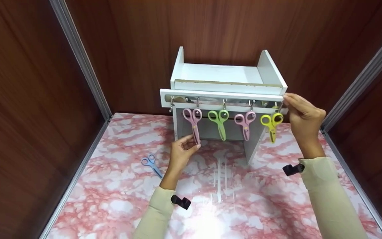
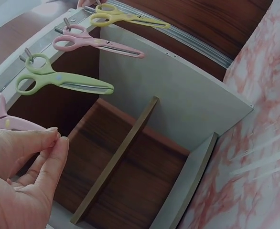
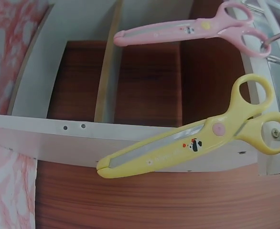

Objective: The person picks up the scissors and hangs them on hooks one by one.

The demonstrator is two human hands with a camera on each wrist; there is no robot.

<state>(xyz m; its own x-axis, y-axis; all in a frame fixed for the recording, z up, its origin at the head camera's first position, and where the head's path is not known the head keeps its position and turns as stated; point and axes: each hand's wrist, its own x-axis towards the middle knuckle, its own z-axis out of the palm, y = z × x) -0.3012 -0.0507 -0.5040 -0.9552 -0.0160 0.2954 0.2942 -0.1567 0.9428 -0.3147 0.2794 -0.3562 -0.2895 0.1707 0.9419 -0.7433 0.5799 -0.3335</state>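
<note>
At its lower tip, my left hand (image 1: 181,151) pinches a pink pair of scissors (image 1: 196,127) whose handle loop hangs on the leftmost-but-one hook. My right hand (image 1: 305,116) grips the right end of the white hook rail (image 1: 217,94) with its fingertips. Along the rail to the right hang green scissors (image 1: 222,127), a second pink pair (image 1: 246,126) and yellow scissors (image 1: 272,127). The right wrist view shows the yellow scissors (image 3: 173,148) close up, points to the left, with only a sliver of the right hand at the edge.
Behind the rail stands a white shelf unit (image 1: 217,73) with side panels and a wooden crosspiece (image 2: 116,160). Blue scissors (image 1: 150,162) lie on the red-and-white marbled table (image 1: 121,192), left of the left forearm. Brown panels (image 1: 138,43) enclose the table.
</note>
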